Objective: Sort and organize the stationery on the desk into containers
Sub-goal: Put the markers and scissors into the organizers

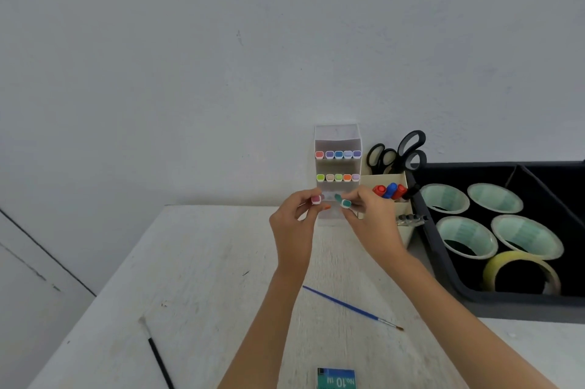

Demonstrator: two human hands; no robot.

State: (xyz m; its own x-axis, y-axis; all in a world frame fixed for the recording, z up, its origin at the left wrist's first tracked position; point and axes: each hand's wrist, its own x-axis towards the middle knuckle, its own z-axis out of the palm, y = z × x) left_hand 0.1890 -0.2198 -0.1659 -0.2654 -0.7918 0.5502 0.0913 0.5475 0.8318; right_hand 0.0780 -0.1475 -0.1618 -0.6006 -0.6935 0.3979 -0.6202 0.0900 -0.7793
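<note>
A clear tiered marker rack (337,138) stands against the wall, with two rows of colour-capped markers (338,154) in it. My left hand (292,224) holds a pink-capped marker (316,199) just in front of the rack's lowest tier. My right hand (370,217) pinches a teal-capped marker (345,203) beside it, at the same tier. On the desk lie a blue paintbrush (349,307), a black brush (158,357) and a teal staples box (336,379).
A cream organizer (400,181) right of the rack holds scissors (408,151) and red and blue markers (390,190). A black bin (443,262) at right holds several tape rolls (467,236), one yellow (519,271). The white desk (205,262) ends at left.
</note>
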